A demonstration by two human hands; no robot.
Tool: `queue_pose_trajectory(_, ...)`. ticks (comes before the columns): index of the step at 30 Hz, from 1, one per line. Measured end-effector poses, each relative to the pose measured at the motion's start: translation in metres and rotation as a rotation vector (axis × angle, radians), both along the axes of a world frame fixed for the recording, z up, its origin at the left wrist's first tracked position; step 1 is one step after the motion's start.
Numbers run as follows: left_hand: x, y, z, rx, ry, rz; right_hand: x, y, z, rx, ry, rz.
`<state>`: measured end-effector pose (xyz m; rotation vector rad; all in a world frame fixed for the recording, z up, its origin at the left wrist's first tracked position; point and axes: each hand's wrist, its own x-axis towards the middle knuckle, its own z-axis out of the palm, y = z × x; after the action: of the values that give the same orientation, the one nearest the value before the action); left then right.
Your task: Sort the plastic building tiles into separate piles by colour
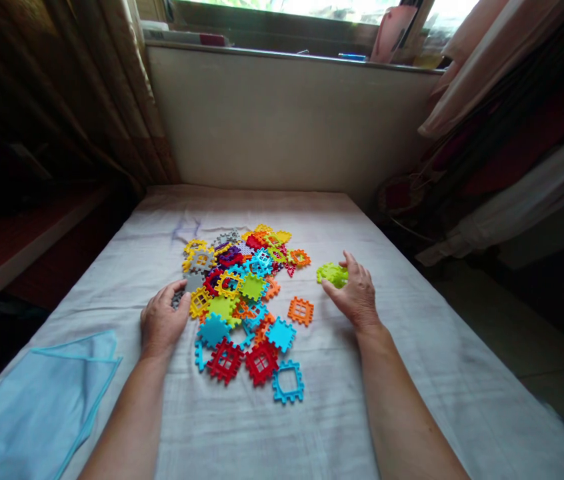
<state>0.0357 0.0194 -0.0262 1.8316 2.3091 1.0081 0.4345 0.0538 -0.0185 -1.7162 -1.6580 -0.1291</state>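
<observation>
Lime-green pieces (331,274) lie right of the pile (253,287), between it and the nearer right hand (356,295), whose thumb and fingers curve around them (grip unclear); the left hand (163,317) curls over grey pieces (177,299) at the pile's left edge, hold hidden.

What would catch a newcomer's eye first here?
The multicoloured heap of toothed pieces, mid-sheet between the left hand and right hand. Next, lime-green pieces by the right hand, apart from the heap. Then the light-blue cloth, lower left.
</observation>
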Motion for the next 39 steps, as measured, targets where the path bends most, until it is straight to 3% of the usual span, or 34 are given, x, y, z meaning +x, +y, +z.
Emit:
queue_pose_trajectory(3,0.001,0.000,0.000,0.007,0.003,0.016,0.018,0.001,-0.007,-0.044,0.022,-0.115)
queue_pose_trajectory(7,0.002,-0.001,0.001,0.000,0.013,0.022,0.022,-0.001,-0.012,-0.111,0.047,-0.204)
queue_pose_trajectory(16,0.004,-0.001,0.004,-0.016,0.010,0.024,0.008,-0.004,0.000,-0.088,-0.017,-0.222)
queue_pose_trajectory(19,0.004,-0.001,0.004,-0.027,0.005,0.027,-0.007,-0.005,0.006,-0.028,-0.040,-0.140)
queue_pose_trajectory(23,0.005,-0.001,0.004,-0.032,0.003,0.027,-0.048,-0.010,0.007,0.030,-0.024,0.146)
queue_pose_trajectory(26,0.005,-0.002,0.005,-0.038,-0.002,0.020,-0.085,-0.019,0.005,0.004,0.000,0.342)
queue_pose_trajectory(29,0.005,-0.002,0.005,-0.034,-0.008,0.021,-0.111,-0.030,0.002,-0.054,-0.025,0.450)
queue_pose_trajectory(33,0.007,-0.002,0.006,-0.051,-0.009,0.030,-0.124,-0.039,-0.002,-0.094,-0.070,0.517)
queue_pose_trajectory(39,0.008,-0.003,0.009,-0.063,0.007,0.022,-0.127,-0.040,-0.008,-0.150,-0.064,0.500)
